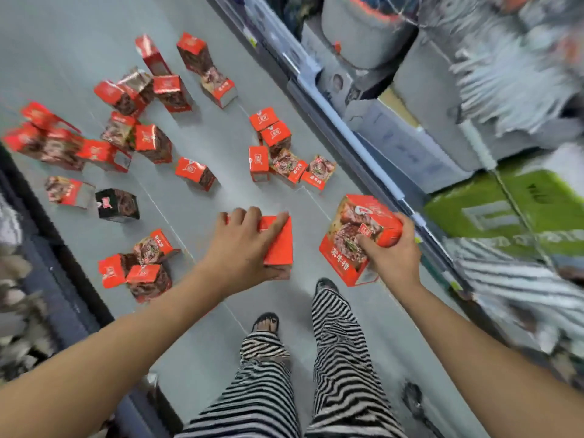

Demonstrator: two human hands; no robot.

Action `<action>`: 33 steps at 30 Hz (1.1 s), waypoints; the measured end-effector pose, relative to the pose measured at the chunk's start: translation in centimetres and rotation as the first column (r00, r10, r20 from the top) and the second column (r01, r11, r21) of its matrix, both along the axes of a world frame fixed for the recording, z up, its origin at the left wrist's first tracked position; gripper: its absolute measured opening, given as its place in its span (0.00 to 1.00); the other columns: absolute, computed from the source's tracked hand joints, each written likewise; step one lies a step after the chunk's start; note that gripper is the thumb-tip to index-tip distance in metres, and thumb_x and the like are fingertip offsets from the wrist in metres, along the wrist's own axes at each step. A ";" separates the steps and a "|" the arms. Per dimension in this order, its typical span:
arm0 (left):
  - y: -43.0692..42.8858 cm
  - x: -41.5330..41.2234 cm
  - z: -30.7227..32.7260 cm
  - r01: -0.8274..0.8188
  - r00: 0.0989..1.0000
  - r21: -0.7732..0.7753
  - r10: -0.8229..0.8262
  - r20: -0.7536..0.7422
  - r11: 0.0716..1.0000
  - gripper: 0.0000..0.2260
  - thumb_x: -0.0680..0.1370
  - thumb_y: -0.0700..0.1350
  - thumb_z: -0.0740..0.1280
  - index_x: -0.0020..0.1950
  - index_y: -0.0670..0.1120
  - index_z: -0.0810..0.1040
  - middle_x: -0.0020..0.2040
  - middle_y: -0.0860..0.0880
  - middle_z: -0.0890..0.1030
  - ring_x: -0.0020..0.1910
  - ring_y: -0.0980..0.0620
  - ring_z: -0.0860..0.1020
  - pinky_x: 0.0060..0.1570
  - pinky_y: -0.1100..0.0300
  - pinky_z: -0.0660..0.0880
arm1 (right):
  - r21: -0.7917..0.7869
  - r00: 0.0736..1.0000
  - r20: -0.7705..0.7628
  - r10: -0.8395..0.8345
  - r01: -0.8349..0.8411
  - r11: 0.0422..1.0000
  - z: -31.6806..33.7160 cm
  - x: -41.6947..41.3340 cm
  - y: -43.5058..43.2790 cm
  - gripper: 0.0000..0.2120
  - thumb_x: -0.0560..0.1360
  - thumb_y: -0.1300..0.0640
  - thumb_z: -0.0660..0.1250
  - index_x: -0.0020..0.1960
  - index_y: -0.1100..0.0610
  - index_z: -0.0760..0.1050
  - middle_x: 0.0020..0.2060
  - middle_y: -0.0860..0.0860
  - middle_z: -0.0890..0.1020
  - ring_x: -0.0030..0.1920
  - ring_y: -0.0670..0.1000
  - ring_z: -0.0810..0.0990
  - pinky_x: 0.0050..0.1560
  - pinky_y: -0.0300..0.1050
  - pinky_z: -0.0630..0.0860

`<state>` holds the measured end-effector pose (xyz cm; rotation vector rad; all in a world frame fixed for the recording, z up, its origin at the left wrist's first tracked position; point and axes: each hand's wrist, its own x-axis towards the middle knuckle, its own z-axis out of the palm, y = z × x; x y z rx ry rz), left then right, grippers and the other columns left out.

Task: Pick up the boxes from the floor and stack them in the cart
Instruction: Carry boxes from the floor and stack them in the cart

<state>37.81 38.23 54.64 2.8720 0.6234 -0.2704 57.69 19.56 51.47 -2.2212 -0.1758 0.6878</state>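
Note:
Several red boxes with a meat picture lie scattered over the grey floor [196, 134], among them one black box [117, 205]. My left hand [243, 245] grips a red box [279, 241] from above, fingers curled over its top edge. My right hand [392, 251] holds a larger red box [354, 235] tilted in the air, thumb on its printed face. A group of red boxes [284, 150] lies just beyond both hands. No cart is clearly visible.
A shelf unit [363, 143] with grey cartons and a green carton [512, 210] runs along the right side. A dark low edge [63, 263] borders the floor on the left. My striped trouser legs and sandalled feet [265, 324] stand below the hands.

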 end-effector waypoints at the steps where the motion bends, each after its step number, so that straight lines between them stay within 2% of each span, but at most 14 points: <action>1: -0.9 0.5 1.1 0.061 0.998 0.009 -0.061 0.006 0.998 0.47 0.59 0.75 0.68 0.71 0.49 0.70 0.50 0.39 0.75 0.44 0.39 0.75 0.44 0.46 0.71 | 0.007 0.999 0.015 -0.033 0.033 0.999 1.4 -0.7 -1.2 0.35 0.65 0.53 0.79 0.67 0.49 0.66 0.49 0.46 0.78 0.49 0.48 0.77 0.51 0.39 0.69; 3: -2.6 1.5 3.3 0.179 0.984 0.031 -0.179 0.014 0.983 0.47 0.59 0.75 0.68 0.71 0.50 0.70 0.51 0.39 0.75 0.45 0.39 0.75 0.45 0.45 0.71 | 0.038 0.990 0.034 -0.135 0.134 0.990 4.0 -2.3 -4.0 0.34 0.65 0.52 0.78 0.67 0.47 0.66 0.51 0.47 0.78 0.49 0.48 0.76 0.50 0.38 0.68; 6: -5.5 3.0 6.4 0.329 0.943 0.033 -0.330 0.048 0.944 0.45 0.61 0.76 0.61 0.71 0.51 0.68 0.51 0.40 0.75 0.46 0.39 0.74 0.46 0.45 0.70 | 0.118 0.937 0.033 -0.347 0.341 0.933 6.9 -5.3 -9.3 0.33 0.66 0.54 0.78 0.66 0.45 0.67 0.51 0.45 0.79 0.47 0.44 0.78 0.50 0.37 0.70; 9: -9.0 5.3 9.0 0.471 0.877 0.042 -0.473 0.085 0.881 0.44 0.61 0.76 0.57 0.70 0.51 0.69 0.51 0.40 0.75 0.47 0.39 0.75 0.44 0.47 0.71 | 0.204 0.831 0.063 -0.553 0.532 0.822 9.2 -8.6 -15.6 0.32 0.65 0.57 0.79 0.64 0.45 0.68 0.47 0.38 0.79 0.43 0.28 0.76 0.43 0.23 0.69; 10: -10.5 6.2 9.8 0.523 0.846 0.057 -0.526 0.084 0.850 0.45 0.61 0.76 0.56 0.69 0.51 0.71 0.51 0.39 0.75 0.48 0.39 0.75 0.44 0.47 0.72 | 0.221 0.787 0.073 -0.613 0.586 0.779 10.0 -9.7 -17.8 0.32 0.66 0.58 0.79 0.63 0.45 0.67 0.47 0.36 0.77 0.42 0.27 0.75 0.43 0.23 0.69; 14: -17.8 10.1 13.0 0.733 0.670 0.116 -0.741 0.052 0.671 0.47 0.61 0.77 0.53 0.71 0.51 0.70 0.53 0.40 0.76 0.50 0.38 0.76 0.48 0.45 0.73 | 0.287 0.592 0.094 -0.801 0.754 0.591 12.9 -13.5 -26.8 0.31 0.65 0.57 0.79 0.61 0.42 0.67 0.48 0.38 0.78 0.47 0.36 0.78 0.52 0.41 0.74; 15: -19.9 11.0 13.8 0.777 0.615 0.126 -0.786 0.056 0.617 0.47 0.61 0.78 0.53 0.72 0.51 0.69 0.53 0.40 0.76 0.50 0.38 0.76 0.48 0.45 0.73 | 0.315 0.539 0.097 -0.837 0.781 0.540 13.6 -14.4 -29.1 0.32 0.65 0.57 0.79 0.61 0.42 0.66 0.48 0.39 0.79 0.48 0.37 0.78 0.52 0.42 0.75; 17: -24.5 12.5 15.3 0.850 0.505 0.138 -0.861 0.067 0.509 0.48 0.61 0.78 0.54 0.73 0.52 0.68 0.52 0.39 0.76 0.49 0.38 0.76 0.47 0.47 0.72 | 0.360 0.425 0.118 -0.897 0.824 0.438 15.0 -16.4 -33.7 0.32 0.66 0.60 0.79 0.62 0.45 0.66 0.49 0.39 0.78 0.46 0.33 0.78 0.52 0.38 0.75; 19: -29.6 13.7 16.8 0.903 0.391 0.154 -0.916 0.093 0.402 0.47 0.61 0.78 0.55 0.73 0.52 0.68 0.51 0.40 0.75 0.48 0.39 0.75 0.46 0.47 0.72 | 0.402 0.279 0.143 -0.950 0.860 0.313 16.0 -18.6 -38.3 0.33 0.65 0.61 0.79 0.63 0.47 0.67 0.50 0.40 0.78 0.46 0.33 0.78 0.52 0.32 0.74; 22: -37.8 14.4 18.8 0.955 0.221 0.166 -0.962 0.159 0.247 0.46 0.61 0.77 0.57 0.72 0.52 0.68 0.52 0.40 0.75 0.48 0.38 0.75 0.45 0.47 0.72 | 0.430 0.035 0.184 -0.982 0.896 0.113 16.6 -22.3 -44.8 0.36 0.63 0.56 0.80 0.65 0.45 0.66 0.54 0.43 0.78 0.52 0.42 0.78 0.57 0.36 0.72; 26: -49.0 13.8 20.9 0.987 0.012 0.154 -0.965 0.260 0.054 0.44 0.63 0.76 0.58 0.74 0.53 0.64 0.52 0.39 0.74 0.49 0.38 0.75 0.47 0.46 0.73 | 0.475 -0.231 0.201 -0.952 0.873 -0.111 16.4 -27.4 -53.1 0.33 0.66 0.58 0.79 0.64 0.44 0.66 0.51 0.37 0.76 0.49 0.36 0.77 0.54 0.31 0.70; 28: -54.6 13.2 21.4 0.984 -0.101 0.168 -0.952 0.290 -0.053 0.45 0.64 0.76 0.59 0.74 0.52 0.64 0.52 0.38 0.74 0.48 0.38 0.74 0.46 0.47 0.73 | 0.460 -0.304 0.206 -0.930 0.869 -0.182 16.1 -29.7 -56.8 0.33 0.66 0.57 0.79 0.63 0.43 0.65 0.51 0.36 0.75 0.50 0.36 0.76 0.55 0.31 0.70; 30: -59.8 12.4 21.7 0.976 -0.173 0.180 -0.941 0.290 -0.124 0.45 0.64 0.75 0.59 0.75 0.52 0.63 0.53 0.38 0.74 0.49 0.38 0.74 0.47 0.46 0.72 | 0.436 -0.346 0.216 -0.913 0.871 -0.227 15.4 -31.8 -60.1 0.35 0.64 0.54 0.80 0.64 0.42 0.65 0.52 0.37 0.76 0.52 0.39 0.77 0.58 0.36 0.70; 33: -66.7 11.5 21.0 0.958 -0.258 0.198 -0.928 0.270 -0.209 0.46 0.64 0.76 0.58 0.75 0.52 0.62 0.56 0.38 0.74 0.52 0.38 0.74 0.51 0.44 0.71 | 0.397 -0.370 0.193 -0.909 0.877 -0.273 14.1 -34.1 -63.9 0.36 0.63 0.57 0.81 0.65 0.45 0.65 0.49 0.39 0.76 0.47 0.39 0.77 0.53 0.35 0.71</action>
